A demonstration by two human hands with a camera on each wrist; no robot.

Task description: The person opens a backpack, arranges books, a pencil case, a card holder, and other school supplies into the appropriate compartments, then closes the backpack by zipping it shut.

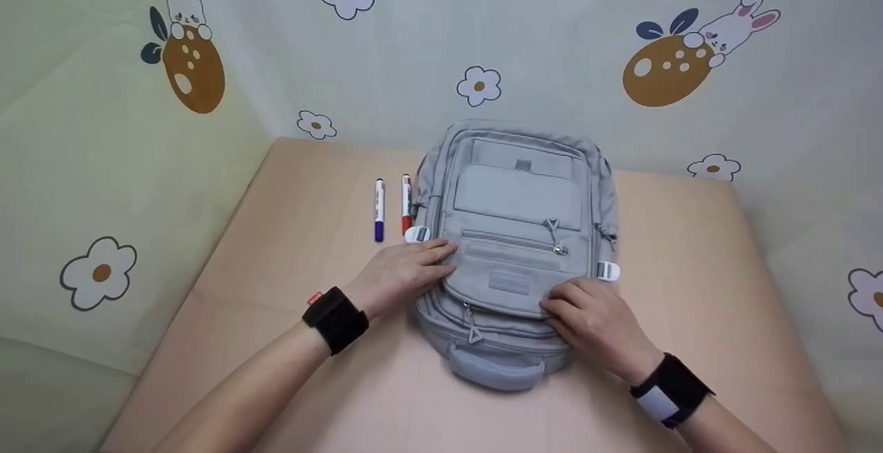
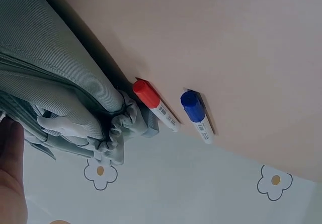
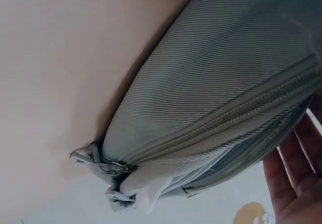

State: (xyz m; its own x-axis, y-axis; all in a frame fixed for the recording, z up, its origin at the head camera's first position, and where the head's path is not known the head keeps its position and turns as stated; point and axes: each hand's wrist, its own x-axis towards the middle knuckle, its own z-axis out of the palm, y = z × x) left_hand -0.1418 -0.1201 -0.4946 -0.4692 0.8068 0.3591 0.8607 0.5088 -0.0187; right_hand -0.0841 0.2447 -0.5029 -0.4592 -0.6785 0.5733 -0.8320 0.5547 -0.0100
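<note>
A grey backpack (image 1: 519,198) lies front side up on the table, its top handle (image 1: 497,369) towards me. My left hand (image 1: 400,275) rests on the left edge of its front, fingers fairly straight and pointing inward. On the lower right edge of the front pocket, my right hand (image 1: 599,315) touches the fabric with slightly bent fingers. The right wrist view shows the fingers (image 3: 297,168) extended along the bag's side, their tips partly hidden. A zipper pull (image 1: 473,332) with a triangular tab hangs near the handle, between the hands.
A blue-capped marker (image 1: 379,210) and a red-capped marker (image 1: 405,203) lie left of the backpack, the red one close against it. White round buckles (image 1: 607,272) sit at the bag's sides. A patterned curtain (image 1: 407,46) stands behind the table (image 1: 290,232).
</note>
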